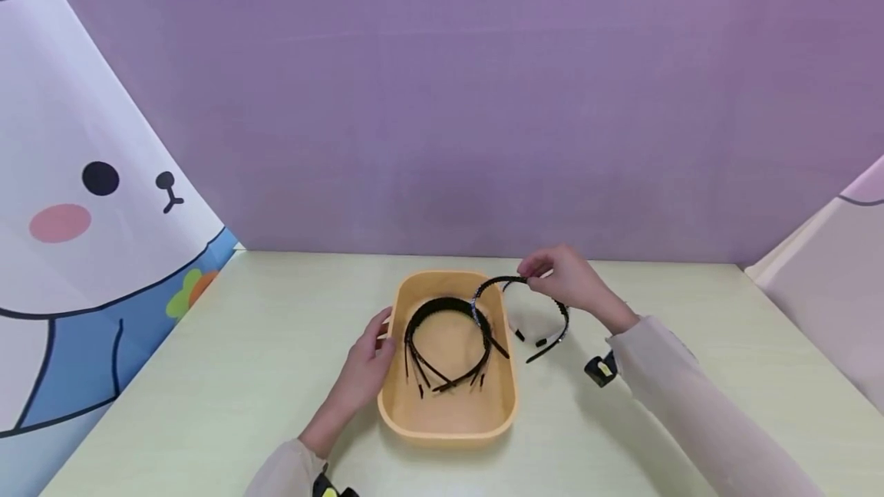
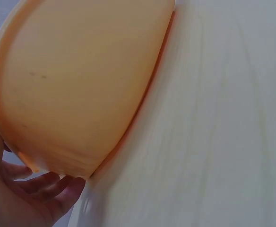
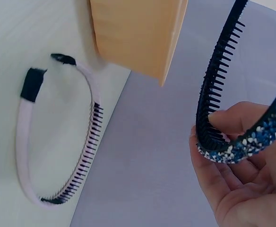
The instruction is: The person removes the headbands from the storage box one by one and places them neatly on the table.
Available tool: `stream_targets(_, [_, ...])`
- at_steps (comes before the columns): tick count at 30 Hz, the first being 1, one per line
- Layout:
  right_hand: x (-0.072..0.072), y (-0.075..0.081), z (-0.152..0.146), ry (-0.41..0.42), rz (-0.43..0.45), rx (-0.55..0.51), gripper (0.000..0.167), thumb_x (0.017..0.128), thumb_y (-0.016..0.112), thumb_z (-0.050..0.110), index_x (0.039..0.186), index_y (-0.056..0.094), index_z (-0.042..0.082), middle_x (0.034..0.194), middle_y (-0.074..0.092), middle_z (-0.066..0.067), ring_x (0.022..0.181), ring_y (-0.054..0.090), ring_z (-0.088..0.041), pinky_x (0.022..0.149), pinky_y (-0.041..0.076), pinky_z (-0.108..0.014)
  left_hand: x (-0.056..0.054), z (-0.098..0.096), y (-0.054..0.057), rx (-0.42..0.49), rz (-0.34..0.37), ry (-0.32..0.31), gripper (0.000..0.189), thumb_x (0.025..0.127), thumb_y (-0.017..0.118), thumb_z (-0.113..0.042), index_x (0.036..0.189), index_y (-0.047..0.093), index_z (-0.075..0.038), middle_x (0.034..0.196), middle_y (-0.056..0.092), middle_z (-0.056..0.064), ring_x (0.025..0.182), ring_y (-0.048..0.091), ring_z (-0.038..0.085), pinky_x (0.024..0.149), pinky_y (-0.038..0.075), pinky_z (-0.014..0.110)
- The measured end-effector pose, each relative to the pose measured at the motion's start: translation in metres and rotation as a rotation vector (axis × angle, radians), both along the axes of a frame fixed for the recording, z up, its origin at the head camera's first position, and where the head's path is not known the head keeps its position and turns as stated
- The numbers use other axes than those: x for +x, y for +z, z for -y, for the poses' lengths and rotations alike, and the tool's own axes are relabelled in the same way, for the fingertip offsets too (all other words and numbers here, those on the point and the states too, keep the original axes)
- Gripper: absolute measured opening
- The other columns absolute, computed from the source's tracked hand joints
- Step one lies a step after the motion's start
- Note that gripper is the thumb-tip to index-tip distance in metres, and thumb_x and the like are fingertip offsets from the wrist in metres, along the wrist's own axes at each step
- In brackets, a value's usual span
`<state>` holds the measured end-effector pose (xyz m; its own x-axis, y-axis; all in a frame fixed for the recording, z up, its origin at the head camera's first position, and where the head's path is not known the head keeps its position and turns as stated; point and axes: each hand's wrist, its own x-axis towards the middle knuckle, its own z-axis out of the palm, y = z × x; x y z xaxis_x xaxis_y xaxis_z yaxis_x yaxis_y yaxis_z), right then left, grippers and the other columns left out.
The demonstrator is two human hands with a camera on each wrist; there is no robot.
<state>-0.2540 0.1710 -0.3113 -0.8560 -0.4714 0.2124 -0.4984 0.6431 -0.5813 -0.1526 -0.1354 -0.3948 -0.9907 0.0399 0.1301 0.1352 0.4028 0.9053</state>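
Observation:
My right hand (image 1: 568,278) pinches a black headband (image 1: 486,286) at the top of its curve, one end hanging over the bin's right rim. In the right wrist view this headband (image 3: 254,141) shows comb teeth inside and blue and white stones outside. A pale pink headband (image 3: 25,142) with black tips lies on the table beside the bin. Black headbands (image 1: 442,304) lie overlapping inside the yellow-orange bin (image 1: 452,436); how many is unclear. My left hand (image 1: 364,366) holds the bin's left side, thumb at the rim and fingers against the outer wall (image 2: 76,90).
The pale table (image 1: 242,374) runs back to a purple backdrop (image 1: 442,113). On the left hangs a cloth with a cartoon animal (image 1: 90,244). Another pale cloth (image 1: 836,274) borders the right side.

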Motion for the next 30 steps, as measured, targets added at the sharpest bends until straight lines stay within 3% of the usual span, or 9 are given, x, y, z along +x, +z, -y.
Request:
stream_targets(19, [0.008, -0.004, -0.029, -0.031, -0.073, 0.009, 0.018, 0.08, 0.06, -0.006, 0.088, 0.074, 0.002, 0.085, 0.072, -0.01, 0.078, 0.067, -0.019, 0.068, 0.054, -0.026, 0.0, 0.002, -0.002, 0.009, 0.001, -0.005, 0.047, 0.099, 0.04, -0.01, 0.146, 0.033, -0.003, 0.133, 0.051, 0.027, 0.113, 0.057, 0.036, 0.087, 0.053, 0.044])
stream_targets(30, [0.012, -0.01, -0.042, -0.037, -0.11, 0.013, 0.018, 0.078, 0.061, -0.007, 0.087, 0.074, 0.002, 0.083, 0.073, -0.008, 0.076, 0.067, -0.013, 0.069, 0.055, -0.026, -0.001, 0.001, -0.002, -0.004, 0.003, 0.003, 0.047, 0.099, 0.04, -0.009, 0.145, 0.034, -0.004, 0.133, 0.051, 0.027, 0.113, 0.057, 0.036, 0.088, 0.052, 0.044])
